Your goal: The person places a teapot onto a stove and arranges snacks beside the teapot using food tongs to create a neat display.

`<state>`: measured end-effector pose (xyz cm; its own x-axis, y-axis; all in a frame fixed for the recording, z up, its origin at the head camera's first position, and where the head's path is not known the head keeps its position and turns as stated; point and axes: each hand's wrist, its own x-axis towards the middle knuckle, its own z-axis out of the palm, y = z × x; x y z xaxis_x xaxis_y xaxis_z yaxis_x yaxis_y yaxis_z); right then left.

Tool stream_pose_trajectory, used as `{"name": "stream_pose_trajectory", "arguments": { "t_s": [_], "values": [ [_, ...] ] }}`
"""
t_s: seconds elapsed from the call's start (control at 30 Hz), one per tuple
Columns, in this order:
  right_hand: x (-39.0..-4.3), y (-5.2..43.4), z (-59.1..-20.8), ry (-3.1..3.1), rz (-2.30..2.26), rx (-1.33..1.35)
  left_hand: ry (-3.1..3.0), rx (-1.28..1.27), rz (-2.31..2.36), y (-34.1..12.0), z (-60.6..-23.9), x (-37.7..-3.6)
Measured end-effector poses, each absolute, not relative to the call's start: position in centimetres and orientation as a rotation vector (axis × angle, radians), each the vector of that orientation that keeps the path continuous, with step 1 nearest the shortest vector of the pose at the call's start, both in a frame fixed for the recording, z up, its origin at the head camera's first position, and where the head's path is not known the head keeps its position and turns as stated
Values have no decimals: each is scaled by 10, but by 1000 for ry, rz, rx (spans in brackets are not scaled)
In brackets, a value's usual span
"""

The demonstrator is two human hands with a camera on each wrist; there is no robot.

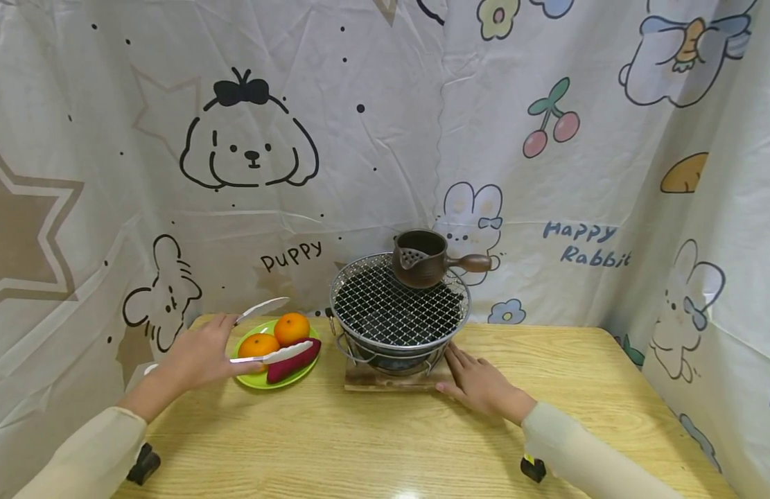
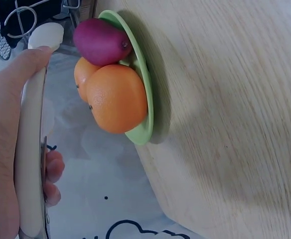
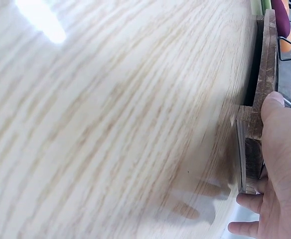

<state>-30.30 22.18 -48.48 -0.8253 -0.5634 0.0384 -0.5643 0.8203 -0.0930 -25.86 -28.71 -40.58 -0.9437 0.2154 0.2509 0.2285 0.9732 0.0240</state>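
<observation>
My left hand (image 1: 222, 350) grips white tongs (image 1: 274, 355), thumb on the lower arm and fingers on the upper arm; the tongs are spread over a green plate (image 1: 258, 382). On the plate lie two oranges (image 1: 292, 328) and a purple sweet potato (image 1: 295, 362). The left wrist view shows the tongs (image 2: 31, 149) along my palm, the oranges (image 2: 116, 97) and the sweet potato (image 2: 100, 41). My right hand (image 1: 478, 381) lies flat on the table, fingers straight against the wooden board (image 1: 391, 382) under a round mesh grill (image 1: 397, 308). In the right wrist view my right hand (image 3: 280, 164) touches that board (image 3: 265, 64).
A brown clay pot (image 1: 422, 260) with a side handle stands on the grill's far side. The light wooden table (image 1: 360, 450) is hemmed in by cartoon-print cloth (image 1: 385, 138) behind and at both sides.
</observation>
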Motion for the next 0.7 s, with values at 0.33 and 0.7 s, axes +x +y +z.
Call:
{"name": "stream_pose_trajectory", "arguments": {
  "t_s": [0.33,0.7],
  "values": [
    [-302,221,-483,-2986,152,931,-2864,-275,-62,-280,-410,-264],
    [-302,221,-484,-2997,155,921,-2808,-241,-42,-274,-417,-270]
  ]
}}
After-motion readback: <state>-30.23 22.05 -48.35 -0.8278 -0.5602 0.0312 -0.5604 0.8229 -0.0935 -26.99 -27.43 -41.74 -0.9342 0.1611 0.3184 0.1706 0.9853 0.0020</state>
